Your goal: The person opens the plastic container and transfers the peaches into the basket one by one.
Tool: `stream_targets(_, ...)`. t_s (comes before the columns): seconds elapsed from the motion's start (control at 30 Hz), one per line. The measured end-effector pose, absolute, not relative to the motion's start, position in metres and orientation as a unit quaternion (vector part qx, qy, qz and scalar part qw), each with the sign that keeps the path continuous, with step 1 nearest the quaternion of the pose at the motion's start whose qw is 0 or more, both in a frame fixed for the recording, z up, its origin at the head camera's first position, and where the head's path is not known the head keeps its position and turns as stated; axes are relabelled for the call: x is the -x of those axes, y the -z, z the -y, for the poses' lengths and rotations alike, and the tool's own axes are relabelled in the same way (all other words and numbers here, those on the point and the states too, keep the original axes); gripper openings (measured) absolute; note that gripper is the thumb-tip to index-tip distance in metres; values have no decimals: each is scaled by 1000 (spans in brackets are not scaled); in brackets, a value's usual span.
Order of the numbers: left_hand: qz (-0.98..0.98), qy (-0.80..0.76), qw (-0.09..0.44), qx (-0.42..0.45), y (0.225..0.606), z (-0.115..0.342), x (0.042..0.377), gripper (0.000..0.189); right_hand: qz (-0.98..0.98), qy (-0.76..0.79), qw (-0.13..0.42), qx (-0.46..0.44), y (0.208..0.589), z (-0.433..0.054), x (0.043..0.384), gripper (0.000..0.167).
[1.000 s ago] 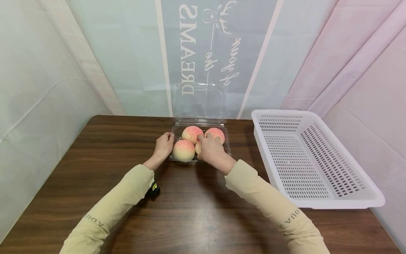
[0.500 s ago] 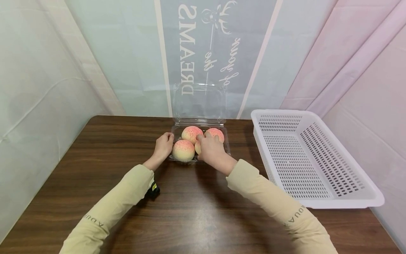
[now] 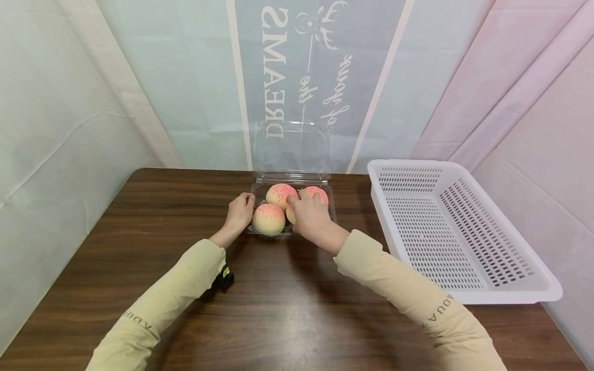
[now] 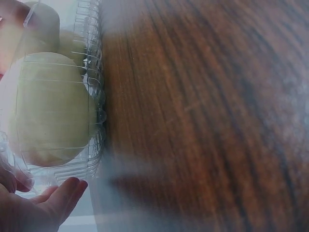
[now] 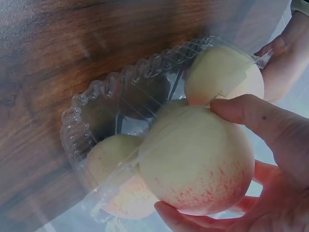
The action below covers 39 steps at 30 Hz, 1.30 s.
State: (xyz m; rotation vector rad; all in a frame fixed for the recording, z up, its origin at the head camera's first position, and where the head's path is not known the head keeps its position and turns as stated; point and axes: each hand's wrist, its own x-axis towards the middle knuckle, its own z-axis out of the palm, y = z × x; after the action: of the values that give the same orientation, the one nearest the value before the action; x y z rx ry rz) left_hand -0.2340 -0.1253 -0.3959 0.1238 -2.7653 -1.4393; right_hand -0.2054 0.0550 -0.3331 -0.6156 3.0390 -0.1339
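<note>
A clear plastic clamshell box (image 3: 292,149) stands with its lid raised at the back of the table. Peaches with pink speckled tops fill its base: one at front left (image 3: 268,220), one at back left (image 3: 280,195), one at back right (image 3: 316,192). My right hand (image 3: 312,216) grips the front-right peach (image 5: 198,159), thumb on one side and fingers curled round the other. In the right wrist view this peach overlaps the box's rim. My left hand (image 3: 240,211) pinches the box's left edge; its fingertips (image 4: 72,191) show beside the end wall in the left wrist view.
A white perforated plastic basket (image 3: 436,237) stands at the right of the dark wood table (image 3: 287,319). Close behind the box hangs a printed cloth (image 3: 297,67), with fabric walls at both sides. A small black device (image 3: 225,278) sits by the left wrist.
My right hand and forearm have shifted slightly to the right, with the gripped peach moving a little too. The left hand and the box stay in place.
</note>
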Motion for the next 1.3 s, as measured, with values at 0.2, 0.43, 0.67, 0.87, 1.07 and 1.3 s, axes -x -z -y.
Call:
stream_targets(0.2, 887, 460, 9, -40, 395, 125, 234, 38, -977, 26, 17, 212, 329, -56, 204, 60)
stream_targets(0.43, 888, 458, 9, -41, 395, 125, 234, 39, -976, 17, 0, 218, 326, -58, 206, 60)
stream_targets(0.67, 889, 455, 12, -41, 395, 125, 235, 38, -974, 4, -12, 227, 324, -61, 207, 62)
stream_targets(0.87, 890, 454, 11, -41, 394, 125, 234, 38, -971, -1, -31, 239, 324, -62, 207, 61)
stream_targets(1.07, 890, 453, 12, -42, 395, 125, 234, 37, -965, -13, -70, 252, 323, -64, 206, 58)
stream_targets(1.3, 891, 453, 14, -42, 395, 125, 234, 37, -962, -33, -96, 255, 321, -67, 209, 54)
